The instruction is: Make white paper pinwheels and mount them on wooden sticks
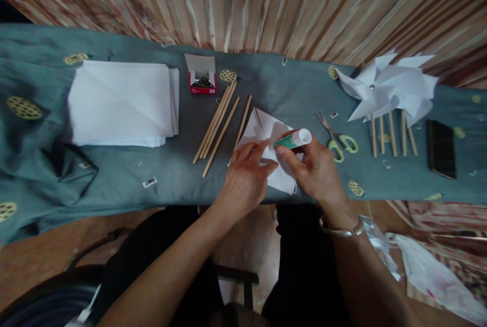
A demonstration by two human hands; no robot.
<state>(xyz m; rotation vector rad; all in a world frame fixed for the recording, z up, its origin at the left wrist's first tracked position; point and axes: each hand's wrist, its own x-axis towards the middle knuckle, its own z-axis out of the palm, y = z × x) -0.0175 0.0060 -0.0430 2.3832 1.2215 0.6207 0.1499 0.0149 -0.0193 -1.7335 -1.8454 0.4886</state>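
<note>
Glue stick [292, 140] pinched in right hand [317, 172] fingers, over folded paper square [266, 132] just left of scissors [340, 140]. Left hand [245, 177] fingers spread flat on paper. Stick looks light, rigid; paper flimsy, best held by edges.

The scene is dim and soft, with low contrast and a muted, slightly grainy look. The brightest spots are the stack of white paper sheets [124, 101] and the white folded paper pinwheels [388, 86], which come close to washing out, with little detail in their folds. The grey-blue patterned tablecloth [289, 83] takes even, diffuse light and shows only faint shadows. The lower frame falls into near black. Wide-angle distortion bows the table edge and fans out the striped beige curtain [266, 2] towards the corners, where sharpness drops.
</note>
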